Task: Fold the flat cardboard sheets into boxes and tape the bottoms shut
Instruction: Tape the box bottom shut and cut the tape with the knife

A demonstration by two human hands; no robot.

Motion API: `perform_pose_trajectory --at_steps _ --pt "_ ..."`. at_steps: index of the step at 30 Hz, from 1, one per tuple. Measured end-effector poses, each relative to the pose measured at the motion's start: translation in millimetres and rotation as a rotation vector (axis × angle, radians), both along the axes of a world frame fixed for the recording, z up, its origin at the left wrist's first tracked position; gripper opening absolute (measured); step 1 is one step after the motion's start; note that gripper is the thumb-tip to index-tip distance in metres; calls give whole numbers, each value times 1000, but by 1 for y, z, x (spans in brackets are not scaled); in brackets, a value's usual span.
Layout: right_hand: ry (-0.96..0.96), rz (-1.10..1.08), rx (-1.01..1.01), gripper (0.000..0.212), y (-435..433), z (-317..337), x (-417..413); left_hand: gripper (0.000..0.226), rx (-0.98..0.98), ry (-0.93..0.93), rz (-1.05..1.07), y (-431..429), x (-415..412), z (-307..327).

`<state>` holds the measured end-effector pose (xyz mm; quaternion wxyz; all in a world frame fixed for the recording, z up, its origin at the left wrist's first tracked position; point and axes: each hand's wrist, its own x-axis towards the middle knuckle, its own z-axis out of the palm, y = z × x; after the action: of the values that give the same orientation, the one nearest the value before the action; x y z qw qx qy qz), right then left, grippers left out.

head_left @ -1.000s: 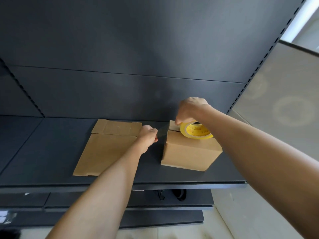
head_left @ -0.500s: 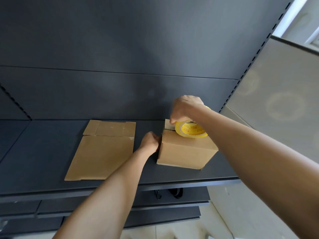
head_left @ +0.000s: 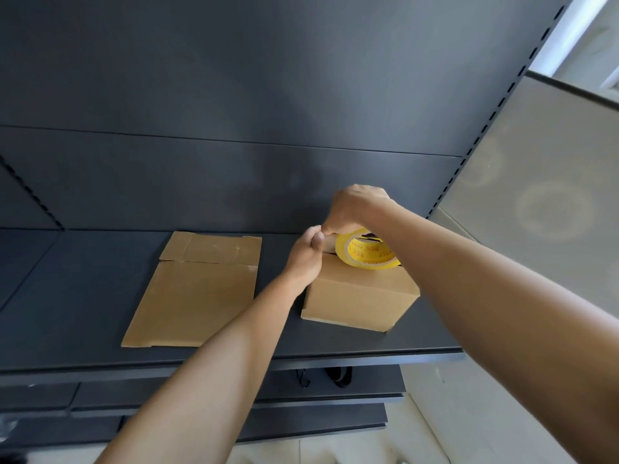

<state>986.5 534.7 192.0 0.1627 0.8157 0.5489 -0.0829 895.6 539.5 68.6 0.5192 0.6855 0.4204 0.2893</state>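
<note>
Brown cardboard, folded into a box (head_left: 358, 296), is sitting on the dark shelf (head_left: 67, 296) near its front edge. A yellow tape roll (head_left: 365, 254) is standing tilted on the box's top, toward the back left corner. The right hand (head_left: 355, 209) is reaching in from above the box and gripping the roll, with its fingers curled over the roll's upper rim. The left hand (head_left: 306, 259) is lying against the box's top left edge with its fingers curled, and its thumb and forefinger are pinching at the roll's left edge, touching the right hand's fingertips (what lies between them is too small to make out). Left of the box, just apart from it, a flat cardboard sheet (head_left: 197, 296) is lying on the same shelf with its creased flaps pointing toward the back. Behind the box a dark back panel (head_left: 234, 95) is rising, and below the box's shelf, lower shelves (head_left: 335, 416) are showing.
</note>
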Motion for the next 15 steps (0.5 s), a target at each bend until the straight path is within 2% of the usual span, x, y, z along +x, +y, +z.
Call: perform_pose_trajectory --at_steps 6,10,15 --pt "213 -2 16 40 -8 18 25 34 9 63 -16 6 2 2" --pt "237 -3 17 52 -14 16 39 32 23 114 -31 8 6 0" --pt "246 14 -8 47 -20 22 54 33 40 159 -38 9 10 -2"
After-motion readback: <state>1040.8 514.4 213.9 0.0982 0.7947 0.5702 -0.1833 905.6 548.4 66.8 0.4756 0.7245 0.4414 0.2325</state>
